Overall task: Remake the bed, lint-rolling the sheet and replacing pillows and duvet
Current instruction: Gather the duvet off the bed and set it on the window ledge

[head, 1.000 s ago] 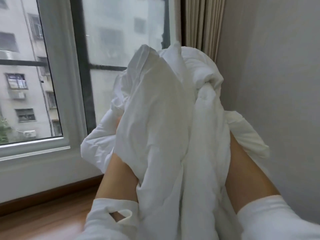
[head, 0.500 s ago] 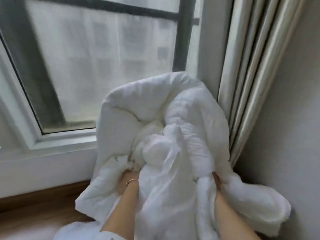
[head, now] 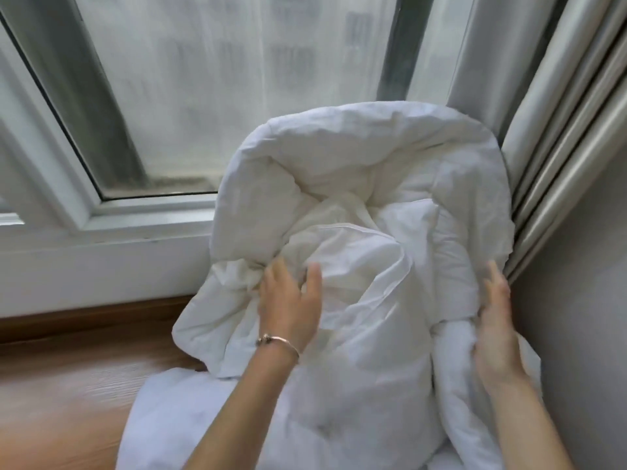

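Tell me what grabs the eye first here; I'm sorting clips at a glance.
A bunched white duvet fills the middle, heaped in the corner against the window and the curtain. The left hand lies on its front and the right hand against its right side, fingers straight.

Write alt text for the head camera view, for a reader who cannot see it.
A bundled white fabric duvet sits in a room corner on a brown wooden floor, against a white-framed window and beige curtain. The left hand and right hand, fingers straight, rest against its front and right side.
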{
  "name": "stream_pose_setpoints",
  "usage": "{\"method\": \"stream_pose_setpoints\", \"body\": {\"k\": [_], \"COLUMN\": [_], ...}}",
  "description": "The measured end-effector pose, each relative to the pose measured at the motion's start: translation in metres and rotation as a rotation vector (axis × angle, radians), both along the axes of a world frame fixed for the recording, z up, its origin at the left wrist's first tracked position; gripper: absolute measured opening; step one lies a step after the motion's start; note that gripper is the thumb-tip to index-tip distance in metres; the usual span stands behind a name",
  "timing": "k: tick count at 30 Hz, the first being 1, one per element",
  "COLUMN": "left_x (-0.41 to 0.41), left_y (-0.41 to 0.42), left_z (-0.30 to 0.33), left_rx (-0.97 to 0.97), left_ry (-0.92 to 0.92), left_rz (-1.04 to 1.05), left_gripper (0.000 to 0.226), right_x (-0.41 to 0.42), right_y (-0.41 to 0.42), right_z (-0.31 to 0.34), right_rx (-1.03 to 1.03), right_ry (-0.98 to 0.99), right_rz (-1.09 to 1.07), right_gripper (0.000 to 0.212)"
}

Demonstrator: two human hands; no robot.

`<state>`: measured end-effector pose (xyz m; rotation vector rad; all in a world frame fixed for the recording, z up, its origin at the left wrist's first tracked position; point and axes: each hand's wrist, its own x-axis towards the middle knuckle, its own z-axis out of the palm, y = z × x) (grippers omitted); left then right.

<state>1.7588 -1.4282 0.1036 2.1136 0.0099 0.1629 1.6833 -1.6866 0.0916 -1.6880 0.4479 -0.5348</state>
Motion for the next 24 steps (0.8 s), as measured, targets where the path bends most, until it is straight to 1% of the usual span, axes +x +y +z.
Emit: {"method": "stream_pose_setpoints", "body": {"k": [1, 2, 3, 4, 5, 6, 8, 10, 12, 14, 15, 18, 19, 21, 22, 24], "left_x": [-0.029, -0.049, -0.062, -0.061, -0.054, -0.045, -0.034, -0.033, -0.045, -0.068, -0.085, -0.15, -0.172, -0.215, -0.235, -0.275], "left_y": [-0.015, -0.026, -0.036, -0.039, -0.04, -0.038, -0.033, -0.027, -0.006, 0.024, 0.042, 0.093, 0.109, 0.134, 0.143, 0.154], "left_z": [0.004, -0.003, -0.011, -0.035, -0.056, -0.068, -0.07, -0.06, -0.051, -0.049, -0.051, -0.069, -0.077, -0.096, -0.107, -0.125], "left_rx": [-0.078, 0.012, 0.217, 0.443, 0.592, 0.634, 0.601, 0.583, 0.603, 0.594, 0.568, 0.506, 0.507, 0.528, 0.552, 0.604], "left_ry": [-0.172, -0.196, -0.145, -0.044, 0.056, 0.124, 0.161, 0.135, 0.056, -0.002, 0.0, 0.05, 0.074, 0.156, 0.203, 0.289], "left_rz": [-0.081, -0.226, -0.345, -0.391, -0.412, -0.421, -0.47, -0.552, -0.6, -0.574, -0.552, -0.495, -0.472, -0.43, -0.413, -0.381], "left_gripper": [0.07, 0.071, 0.072, 0.073, 0.073, 0.072, 0.068, 0.067, 0.063, 0.06, 0.06, 0.062, 0.062, 0.062, 0.062, 0.063], "right_x": [-0.004, -0.007, -0.008, -0.007, -0.005, -0.002, 0.005, -0.002, -0.029, -0.068, -0.089, -0.152, -0.171, -0.204, -0.218, -0.243], "right_y": [0.02, 0.042, 0.061, 0.075, 0.086, 0.091, 0.091, 0.093, 0.105, 0.125, 0.138, 0.182, 0.195, 0.216, 0.222, 0.23], "right_z": [0.003, 0.001, -0.006, -0.021, -0.034, -0.041, -0.04, -0.036, -0.039, -0.05, -0.056, -0.076, -0.085, -0.104, -0.113, -0.131], "right_rx": [-0.243, -0.519, -0.769, -0.937, -0.993, -0.946, -0.867, -0.851, -0.897, -0.89, -0.856, -0.73, -0.748, -0.856, -0.884, -0.878], "right_ry": [0.001, 0.109, 0.273, 0.434, 0.541, 0.605, 0.638, 0.635, 0.605, 0.59, 0.572, 0.504, 0.493, 0.492, 0.518, 0.619], "right_rz": [0.083, 0.156, 0.173, 0.173, 0.172, 0.176, 0.163, 0.112, 0.01, -0.035, -0.038, 0.029, 0.058, 0.144, 0.212, 0.366], "right_gripper": [0.086, 0.081, 0.08, 0.082, 0.085, 0.086, 0.086, 0.081, 0.07, 0.061, 0.062, 0.066, 0.072, 0.084, 0.085, 0.083]}}
